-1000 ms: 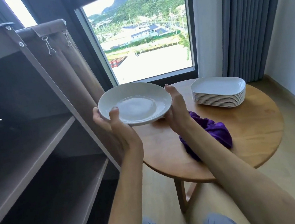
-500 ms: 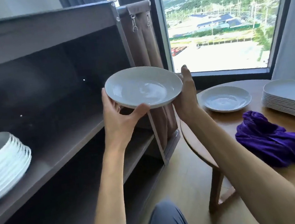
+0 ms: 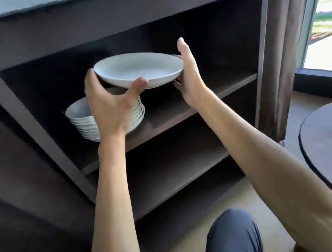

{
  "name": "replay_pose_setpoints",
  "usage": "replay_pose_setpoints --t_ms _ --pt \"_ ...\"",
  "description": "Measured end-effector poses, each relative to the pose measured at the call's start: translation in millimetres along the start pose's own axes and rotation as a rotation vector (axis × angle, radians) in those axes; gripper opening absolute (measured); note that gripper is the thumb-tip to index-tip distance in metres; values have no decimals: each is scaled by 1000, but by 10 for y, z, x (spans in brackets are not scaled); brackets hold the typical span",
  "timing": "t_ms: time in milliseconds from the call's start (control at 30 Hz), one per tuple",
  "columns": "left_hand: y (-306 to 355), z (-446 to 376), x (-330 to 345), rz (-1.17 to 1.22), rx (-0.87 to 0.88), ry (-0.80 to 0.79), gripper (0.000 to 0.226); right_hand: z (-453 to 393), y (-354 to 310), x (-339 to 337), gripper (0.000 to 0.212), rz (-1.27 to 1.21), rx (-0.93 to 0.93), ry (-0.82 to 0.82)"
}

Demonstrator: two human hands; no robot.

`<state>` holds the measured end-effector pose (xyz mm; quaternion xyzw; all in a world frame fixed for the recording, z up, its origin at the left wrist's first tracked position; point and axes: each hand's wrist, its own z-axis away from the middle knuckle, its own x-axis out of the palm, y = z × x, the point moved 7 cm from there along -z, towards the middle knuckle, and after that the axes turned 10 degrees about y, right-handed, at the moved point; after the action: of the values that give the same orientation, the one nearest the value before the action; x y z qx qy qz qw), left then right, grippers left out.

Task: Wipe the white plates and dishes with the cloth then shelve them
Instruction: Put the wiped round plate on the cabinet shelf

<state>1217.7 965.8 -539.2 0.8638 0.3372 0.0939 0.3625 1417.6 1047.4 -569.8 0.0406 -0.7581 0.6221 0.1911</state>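
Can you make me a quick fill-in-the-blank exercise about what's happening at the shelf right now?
1. The plate is held by ____ hands, the left hand and the right hand.
2. The plate is held above a ____ of plates.
3. The stack sits on the ____ shelf of the unit.
4. At the right edge stands a round ____.

Missing words: both; stack; top; table

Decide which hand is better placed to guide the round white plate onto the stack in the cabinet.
Left, probably. The left hand grips the round white plate directly above the stack of white plates; the right hand holds the rim away from it.
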Motion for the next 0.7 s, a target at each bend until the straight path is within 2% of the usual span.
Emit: replay_pose_setpoints --t_ms 100,200,300,433,500,700 --pt "-121 -126 -312 -80 -17 54 114 -16 43 423 97 19 27 -93" --pt "-234 -154 -530 -138 -31 102 115 -41 140 699 88 66 28 -158" --pt "-371 -182 -621 -183 -87 121 133 -94 267 868 90 95 47 -193" --pt "-578 -175 -682 -194 -150 116 130 -145 458 1017 81 99 84 -202" --pt "-683 -135 -703 -209 -210 96 134 -201 559 1078 90 126 102 -206" --pt "-932 -149 -697 -209 -291 73 125 -274 754 1158 111 210 109 -183"
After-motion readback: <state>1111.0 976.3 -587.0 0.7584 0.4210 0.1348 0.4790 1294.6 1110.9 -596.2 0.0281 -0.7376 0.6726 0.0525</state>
